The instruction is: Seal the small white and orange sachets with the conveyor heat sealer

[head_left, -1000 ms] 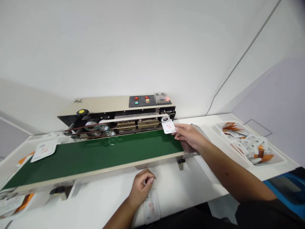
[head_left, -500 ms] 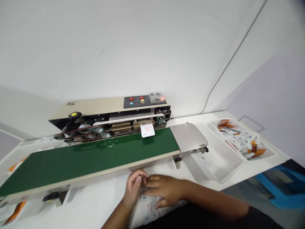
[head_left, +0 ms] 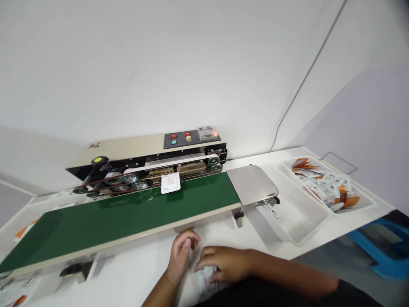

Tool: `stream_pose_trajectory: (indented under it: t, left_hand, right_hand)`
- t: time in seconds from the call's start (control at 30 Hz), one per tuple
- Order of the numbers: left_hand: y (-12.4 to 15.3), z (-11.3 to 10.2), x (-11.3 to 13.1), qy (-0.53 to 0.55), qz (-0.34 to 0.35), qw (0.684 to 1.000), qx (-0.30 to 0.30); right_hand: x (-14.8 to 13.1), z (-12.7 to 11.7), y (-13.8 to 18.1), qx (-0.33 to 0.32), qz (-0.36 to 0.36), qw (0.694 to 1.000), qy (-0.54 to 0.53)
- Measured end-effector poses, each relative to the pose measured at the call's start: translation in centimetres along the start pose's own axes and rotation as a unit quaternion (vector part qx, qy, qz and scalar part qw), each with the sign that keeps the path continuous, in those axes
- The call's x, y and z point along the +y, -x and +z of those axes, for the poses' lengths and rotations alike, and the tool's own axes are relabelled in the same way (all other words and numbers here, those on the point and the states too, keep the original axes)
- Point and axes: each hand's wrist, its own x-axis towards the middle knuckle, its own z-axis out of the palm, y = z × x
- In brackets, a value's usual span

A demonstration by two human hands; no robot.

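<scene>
My left hand (head_left: 183, 252) rests by the conveyor's front edge with its fingers curled in and the thumb against them; nothing shows in it. To its right, my right hand (head_left: 225, 263) bends over a white printed packet (head_left: 204, 278), with fingers and thumb at its two sides. That packet is blurred and partly hidden by the hand and a dark garment. Another white packet (head_left: 170, 183) with a pink print hangs at the band sealer (head_left: 128, 149), its upper edge in the sealing slot, above the green conveyor belt (head_left: 128, 221).
A metal end plate (head_left: 252, 183) closes the belt's right end. Beyond it stand a white bin (head_left: 306, 226) and another bin (head_left: 367, 207) heaped with white and orange packets. More packets lie at the far left. A blue stool (head_left: 383, 251) stands at lower right.
The packet in the sealer has travelled left along the belt. My right hand has drawn back from my left, and its fingers have bent around the packet below.
</scene>
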Motion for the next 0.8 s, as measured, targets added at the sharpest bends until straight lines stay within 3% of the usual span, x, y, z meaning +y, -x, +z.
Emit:
stream_pose_trajectory:
  t: [0.07, 0.13, 0.23, 0.3, 0.43, 0.6, 0.7, 0.8]
  left_hand:
    - [-0.2, 0.1, 0.5, -0.030, 0.011, 0.999, -0.028]
    - [-0.2, 0.4, 1.0, -0.064, 0.028, 0.996, -0.058]
    - [-0.2, 0.8, 1.3, -0.089, 0.044, 0.991, -0.086]
    - [-0.2, 1.2, 1.3, -0.091, 0.028, 0.990, -0.102]
    - [-0.2, 1.6, 0.9, -0.095, -0.044, 0.986, -0.127]
    - [0.2, 1.6, -0.2, -0.083, -0.095, 0.988, -0.090]
    - [0.1, 1.6, -0.2, -0.121, -0.062, 0.986, -0.095]
    - [-0.4, 1.8, 0.7, -0.209, 0.028, 0.960, -0.185]
  right_hand:
    - [-0.4, 0.0, 0.3, 0.047, 0.030, 0.998, -0.040]
    - [-0.6, -0.4, 0.5, 0.136, 0.052, 0.986, -0.079]
    - [-0.8, -1.3, 0.5, 0.275, 0.101, 0.941, -0.171]
    - [-1.1, -2.1, 0.5, 0.319, 0.128, 0.916, -0.210]
    - [-1.3, -2.7, 0.5, 0.340, 0.131, 0.908, -0.205]
    - [-0.5, -1.5, 0.4, 0.367, 0.137, 0.895, -0.215]
    - [-0.7, -1.2, 0.5, 0.366, 0.146, 0.908, -0.140]
    - [-1.5, -1.6, 1.0, 0.388, 0.133, 0.908, -0.085]
